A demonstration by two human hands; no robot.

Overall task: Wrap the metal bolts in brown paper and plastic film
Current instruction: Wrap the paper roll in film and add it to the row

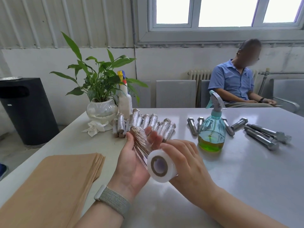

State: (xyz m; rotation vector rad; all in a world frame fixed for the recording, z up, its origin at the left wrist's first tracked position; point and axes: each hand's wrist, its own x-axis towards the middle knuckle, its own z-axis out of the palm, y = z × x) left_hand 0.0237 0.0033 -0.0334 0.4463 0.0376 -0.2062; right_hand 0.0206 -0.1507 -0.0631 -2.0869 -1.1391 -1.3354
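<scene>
We are at the film stage: the worktop [238, 186] carries, on its near left, a stack of brown paper sheets [54, 183], untouched just now, and toward the back a row of finished wrapped bolts [148, 122] lying side by side. On the far right lie the bare metal bolts [263, 134], well apart from our hands, with a green-filled spray bottle [212, 129] between them and the finished row.

Our left hand [133, 162] lies palm up, fingers loosely curled under the paper-wrapped bolt [139, 139], which rests slanted across the palm and already shows glossy film over the brown paper. Our right hand [185, 163] grips the roll of plastic film [160, 167], fingers curled round its far side, the roll just beside the bolt's lower end with a stretched band of film running between them.

We judge the next move calls for keeping that band taut while carrying the roll round the bolt, then tearing the film free
</scene>
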